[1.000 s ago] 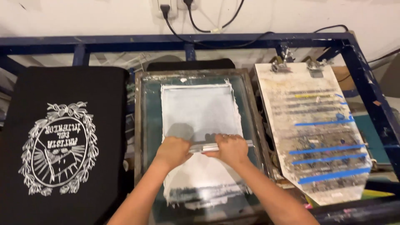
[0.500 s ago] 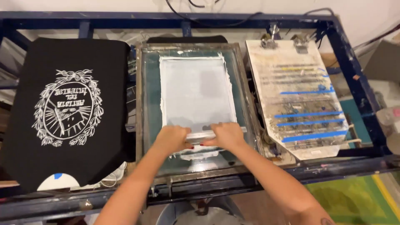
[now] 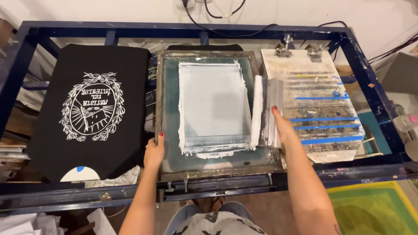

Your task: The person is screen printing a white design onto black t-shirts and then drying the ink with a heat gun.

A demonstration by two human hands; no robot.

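A metal-framed printing screen with white ink spread over its mesh lies in the middle of the blue press frame. My left hand grips the screen's lower left edge. My right hand holds a long squeegee, which stands along the screen's right side with white ink on its blade. To the left, a black shirt with a white oval print lies on a platen.
To the right sits a second platen board, ink-stained, crossed by blue tape strips and held by two clamps at its far end. The blue steel frame surrounds everything. Cables hang down the white wall. A yellow-green screen lies low right.
Both hands were pulling the squeegee across the screen toward me. Now my right hand has carried the squeegee to the screen's right side, and my left hand has moved to the screen's left edge.
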